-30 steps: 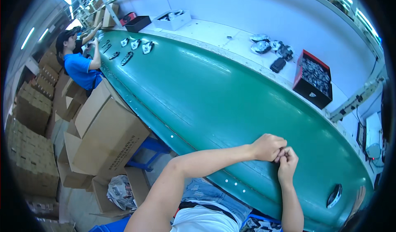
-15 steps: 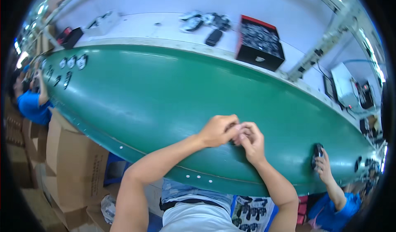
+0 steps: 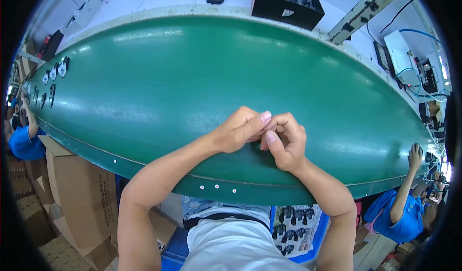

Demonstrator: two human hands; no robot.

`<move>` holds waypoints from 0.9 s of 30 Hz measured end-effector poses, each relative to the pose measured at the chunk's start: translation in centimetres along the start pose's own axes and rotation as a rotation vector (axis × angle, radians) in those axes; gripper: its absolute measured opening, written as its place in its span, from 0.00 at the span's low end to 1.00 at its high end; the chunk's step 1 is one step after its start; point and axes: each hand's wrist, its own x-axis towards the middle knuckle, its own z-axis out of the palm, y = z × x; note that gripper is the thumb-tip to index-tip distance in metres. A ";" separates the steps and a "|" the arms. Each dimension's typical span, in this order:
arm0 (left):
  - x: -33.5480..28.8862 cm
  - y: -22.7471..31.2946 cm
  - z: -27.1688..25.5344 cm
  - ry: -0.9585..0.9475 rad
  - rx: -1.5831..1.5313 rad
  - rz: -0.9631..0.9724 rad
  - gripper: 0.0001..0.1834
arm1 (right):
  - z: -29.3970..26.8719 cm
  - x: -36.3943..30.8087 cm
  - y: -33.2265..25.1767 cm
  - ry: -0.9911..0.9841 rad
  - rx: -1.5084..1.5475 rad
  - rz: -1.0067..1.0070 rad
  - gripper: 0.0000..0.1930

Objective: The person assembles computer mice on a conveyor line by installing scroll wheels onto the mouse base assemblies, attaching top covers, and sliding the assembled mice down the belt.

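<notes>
Above the near part of a green conveyor belt [image 3: 202, 73], my two hands meet at the fingertips. My left hand [image 3: 240, 130] is closed, with its thumb lying along the curled fingers. Against it, my right hand [image 3: 287, 141] has its fingers bent inward and its thumb folded toward them. Anything held between them is hidden by the fingers.
Small black and silver parts [image 3: 54, 72] lie on the belt's far left. Beyond the belt, a black box [image 3: 288, 13] of small parts stands on a ledge. Co-workers in blue sit left and right. Cardboard cartons [image 3: 79, 194] stand lower left; a blue tray [image 3: 308, 257] of black parts is below me.
The view has tilted, so the ledge sits higher in the picture. My hands stay together, the left thumb now more stretched out. At right, the co-worker's hand has moved farther right along the belt.
</notes>
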 end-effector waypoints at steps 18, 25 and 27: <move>0.1 -0.9 0.2 0.233 0.505 0.070 0.30 | -0.6 0.6 1.2 0.029 -0.032 0.022 0.06; 0.1 -1.7 -0.6 0.313 0.585 0.132 0.32 | -0.2 1.1 1.0 0.067 0.073 -0.007 0.03; 0.1 -1.8 -0.5 0.327 0.596 0.153 0.32 | -0.2 1.0 0.9 0.064 0.066 -0.004 0.03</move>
